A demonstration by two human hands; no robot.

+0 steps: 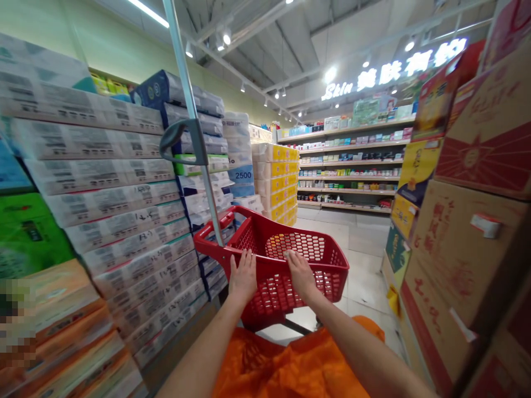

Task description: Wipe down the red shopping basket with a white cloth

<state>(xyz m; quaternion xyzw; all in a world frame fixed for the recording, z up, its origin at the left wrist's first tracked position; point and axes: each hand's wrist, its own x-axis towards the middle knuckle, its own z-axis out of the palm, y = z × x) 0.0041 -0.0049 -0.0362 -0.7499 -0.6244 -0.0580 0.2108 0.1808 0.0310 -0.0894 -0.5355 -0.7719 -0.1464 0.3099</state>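
A red plastic shopping basket (pixel 315 251) on wheels stands in the aisle just ahead of me, and nothing shows inside it. My left hand (pixel 243 276) and my right hand (pixel 299 272) both rest on its near rim, fingers curled over the edge. A grey metal pull handle (pixel 188 119) rises from the basket's left side up past the top of the view. Orange fabric (pixel 290 365) lies below my forearms.
Tall stacks of wrapped tissue packs (pixel 124 210) line the left side. Stacked cardboard boxes (pixel 468 221) stand close on the right. The tiled aisle floor (pixel 365 249) runs ahead to shelves of small goods (pixel 352 166) under a lit sign.
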